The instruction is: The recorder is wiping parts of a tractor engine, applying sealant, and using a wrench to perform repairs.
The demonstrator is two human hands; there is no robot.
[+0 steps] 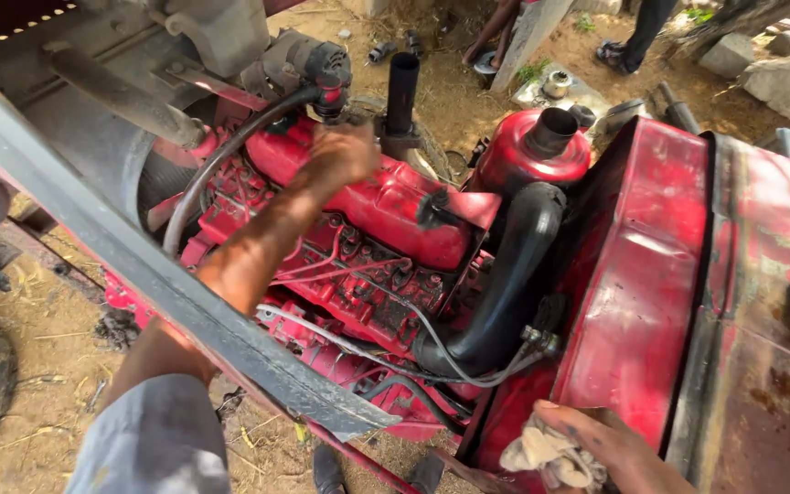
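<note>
**Hands on a red engine**

While the left hand (pixel 345 151) rests curled, blurred, atop the red engine (pixel 368 210) near the upright black pipe (pixel 402 87), the right hand (pixel 596 444) clutches a pale rag (pixel 546 457) beside the red tank (pixel 637 274).

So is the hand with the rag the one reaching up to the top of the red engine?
No, the right hand holds the rag low by the red panel, while the left hand reaches the engine top.

Harsh daylight, glare on red metal, slight motion blur
</note>
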